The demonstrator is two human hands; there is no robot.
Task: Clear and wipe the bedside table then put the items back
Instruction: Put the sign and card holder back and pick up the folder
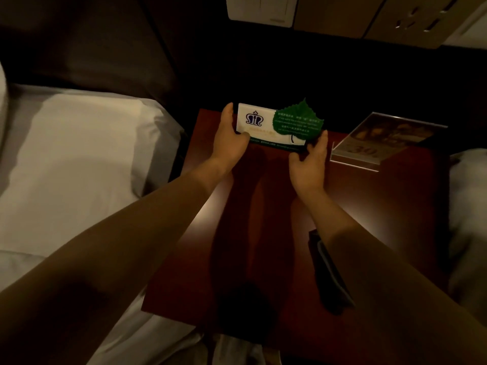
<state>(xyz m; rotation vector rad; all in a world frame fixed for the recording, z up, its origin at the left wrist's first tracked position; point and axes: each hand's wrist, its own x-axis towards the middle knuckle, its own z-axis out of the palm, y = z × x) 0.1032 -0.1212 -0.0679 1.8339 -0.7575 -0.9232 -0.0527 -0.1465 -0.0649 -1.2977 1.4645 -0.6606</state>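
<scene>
Two hands (card) over table

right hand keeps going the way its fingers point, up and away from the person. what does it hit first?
Right hand already touches the leaf card. Beyond it, probably the dark wall behind the bedside table; depth unclear.

Surface between two beds: bed at my left with pillow beside surface's left edge, second bed at right. Card at far end of surface, left of centre, my left hand on its left end, my right hand on its right near corner. Sign holder at far right corner, just right of card. Folded cloth on near right part, partly under my right forearm. Wall panel behind surface.
</scene>
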